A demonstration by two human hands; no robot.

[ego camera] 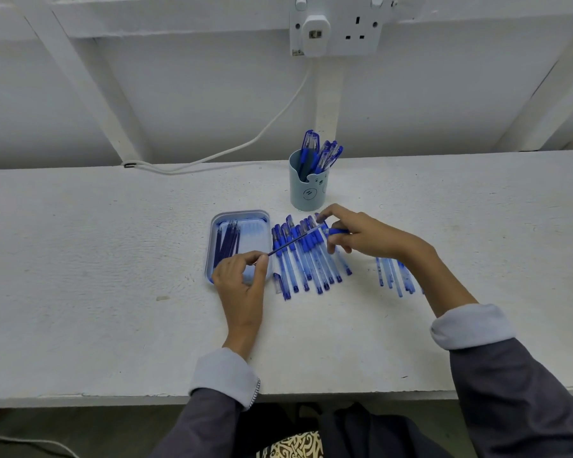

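Observation:
My left hand (242, 276) pinches the near end of a thin blue ink refill (291, 241) between thumb and fingers, over the corner of a light blue tray (260, 217). The refill slants up to the right into a blue pen piece (336, 231) that my right hand (361, 234) grips. Both hands hover above a row of several blue pens (306, 259) lying side by side on the white table (113, 259). Several dark refills (227, 241) lie in the tray's left half.
A pale blue cup (308, 186) holding several capped blue pens stands just behind the row. Several clear pen barrels (394, 274) lie to the right, partly under my right wrist. A loose cap (277, 282) lies beside the tray. A white cable (245, 145) runs from a wall socket (338, 28).

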